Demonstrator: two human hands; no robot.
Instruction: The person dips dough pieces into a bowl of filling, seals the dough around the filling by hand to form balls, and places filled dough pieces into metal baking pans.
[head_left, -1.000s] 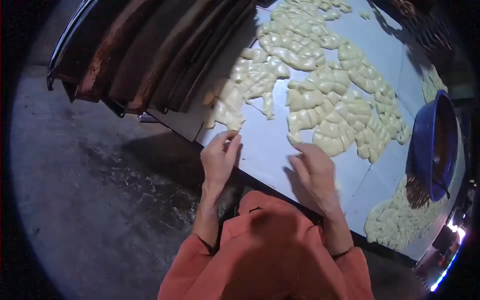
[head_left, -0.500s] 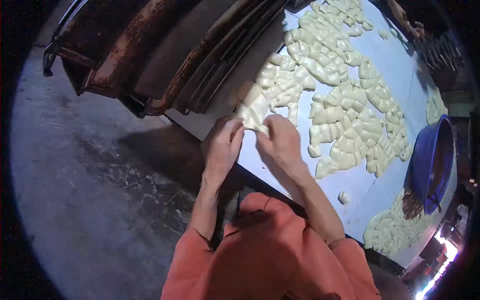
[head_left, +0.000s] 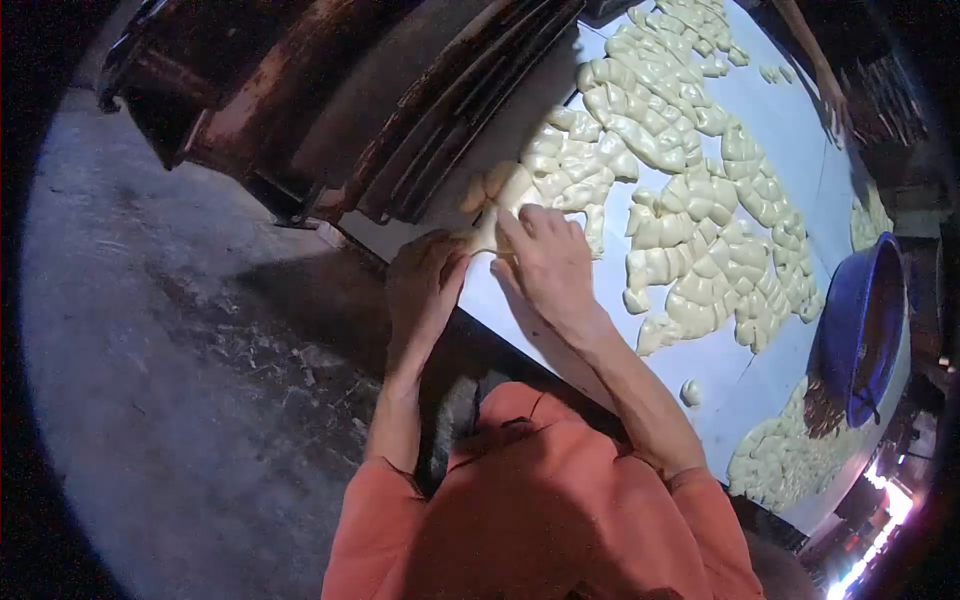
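Observation:
Pale, glossy dough [head_left: 575, 160] lies in cut, lumpy pieces near the table's left edge. My left hand [head_left: 425, 285] is closed on the near end of this dough, its thumb and fingers pinched together at the table edge. Beside it, my right hand [head_left: 552, 262] has its fingers curled down on the same dough, and the fingertips are partly hidden. A thin strip of dough [head_left: 488, 238] shows between the two hands.
More dough pieces [head_left: 700, 200] spread over the white table [head_left: 600, 310], with one small lump [head_left: 691, 392] apart. A blue basin [head_left: 845, 330] stands at right, near flat dough [head_left: 775, 465]. Dark rusty metal pieces [head_left: 330, 100] rise at left. Another person's hand [head_left: 833, 105] reaches in at the far right.
My left hand has shifted left and slightly down, away from my right hand. The right hand has moved a little up, fingers now over the dough. The other person's hand has come lower.

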